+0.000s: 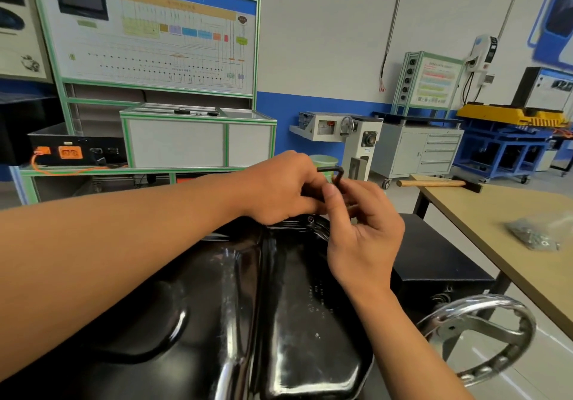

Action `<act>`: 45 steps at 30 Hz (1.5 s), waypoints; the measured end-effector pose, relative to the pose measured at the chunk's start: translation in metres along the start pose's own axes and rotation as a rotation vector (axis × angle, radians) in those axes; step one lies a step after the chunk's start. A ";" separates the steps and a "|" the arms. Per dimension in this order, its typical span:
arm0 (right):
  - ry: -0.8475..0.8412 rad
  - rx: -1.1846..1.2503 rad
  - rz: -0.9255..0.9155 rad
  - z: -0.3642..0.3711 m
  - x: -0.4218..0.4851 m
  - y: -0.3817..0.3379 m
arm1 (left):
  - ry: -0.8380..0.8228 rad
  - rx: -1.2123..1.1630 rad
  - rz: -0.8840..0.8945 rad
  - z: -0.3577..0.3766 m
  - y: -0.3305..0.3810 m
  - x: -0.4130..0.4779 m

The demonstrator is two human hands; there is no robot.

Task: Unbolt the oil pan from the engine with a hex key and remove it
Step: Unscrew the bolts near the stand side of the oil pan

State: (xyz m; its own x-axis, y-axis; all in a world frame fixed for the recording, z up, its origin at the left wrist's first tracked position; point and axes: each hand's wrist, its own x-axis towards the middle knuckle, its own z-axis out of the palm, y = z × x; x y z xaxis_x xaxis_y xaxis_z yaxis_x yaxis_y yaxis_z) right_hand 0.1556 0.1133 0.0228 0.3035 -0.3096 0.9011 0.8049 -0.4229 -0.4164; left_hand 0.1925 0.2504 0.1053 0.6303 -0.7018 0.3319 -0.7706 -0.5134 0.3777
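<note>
The glossy black oil pan (248, 306) fills the lower middle of the view, bottom side up. Above its far rim a black L-shaped hex key (336, 172) is held upright. My left hand (279, 188) grips the key's short arm from the left. My right hand (362, 229) pinches the key's long shaft between thumb and fingers. The lower end of the key is hidden behind my fingers. A bolt head (311, 219) shows in the pan's far flange just under my hands.
A chrome handwheel (483, 337) stands at lower right. A wooden table (496, 213) on the right carries a hammer (440, 184) and a clear bag of small metal parts (533, 235). Training benches and cabinets line the back wall.
</note>
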 end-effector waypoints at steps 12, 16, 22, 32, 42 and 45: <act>-0.004 -0.031 -0.024 0.000 -0.003 0.006 | -0.008 0.011 0.021 -0.002 0.000 -0.003; -0.022 -0.012 -0.019 0.000 -0.002 0.004 | 0.003 0.011 0.010 -0.002 0.002 -0.002; 0.009 0.049 0.078 0.001 -0.002 0.007 | 0.021 0.094 0.025 0.003 0.001 0.001; -0.273 0.006 0.122 0.003 0.000 0.003 | 0.010 -0.072 0.024 -0.002 0.004 -0.005; 0.013 0.042 0.049 -0.003 -0.002 0.004 | 0.133 0.007 0.039 0.003 0.005 -0.001; -0.031 0.019 0.035 -0.003 -0.002 0.003 | 0.125 -0.002 0.050 0.001 0.004 -0.002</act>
State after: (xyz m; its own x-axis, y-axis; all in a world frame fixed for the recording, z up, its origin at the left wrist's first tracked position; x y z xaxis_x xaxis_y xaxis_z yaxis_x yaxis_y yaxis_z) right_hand 0.1565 0.1102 0.0193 0.3467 -0.2974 0.8896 0.8032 -0.3956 -0.4453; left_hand 0.1882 0.2496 0.1047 0.5981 -0.6595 0.4553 -0.8012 -0.4782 0.3598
